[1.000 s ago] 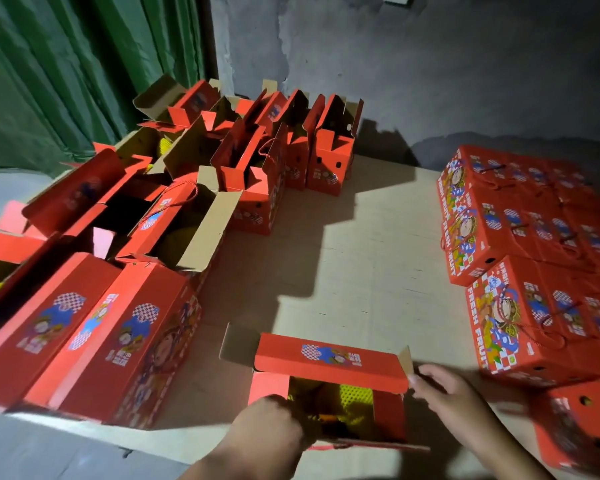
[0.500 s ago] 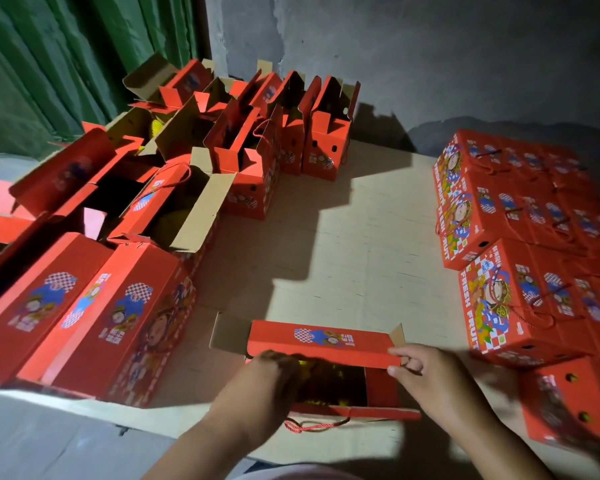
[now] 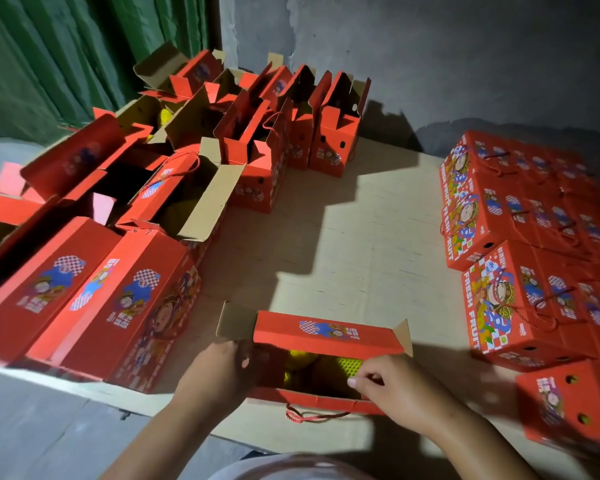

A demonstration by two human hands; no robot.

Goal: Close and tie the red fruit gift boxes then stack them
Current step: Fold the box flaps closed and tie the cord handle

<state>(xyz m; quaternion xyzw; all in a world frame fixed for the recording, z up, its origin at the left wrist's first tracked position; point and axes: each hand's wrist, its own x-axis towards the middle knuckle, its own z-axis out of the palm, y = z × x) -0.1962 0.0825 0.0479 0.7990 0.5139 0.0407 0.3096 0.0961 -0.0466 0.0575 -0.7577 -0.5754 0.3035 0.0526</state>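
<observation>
On the plywood table (image 3: 361, 237), both hands' grip on the open red box (image 3: 326, 332): left hand (image 3: 219, 368), right hand (image 3: 392, 386).

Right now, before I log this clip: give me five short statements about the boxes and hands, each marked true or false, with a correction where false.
1. The box in front of the person is fully closed. False: its top gapes, and yellow fruit shows inside.
2. The finished stack of closed boxes sits on the right of the table. True.
3. The left hand is at the box's left end. True.
4. The right hand holds scissors. False: no tool is visible in it; it is at the box's right end.
5. The red cord handle hangs from the box's near flap. True.
</observation>
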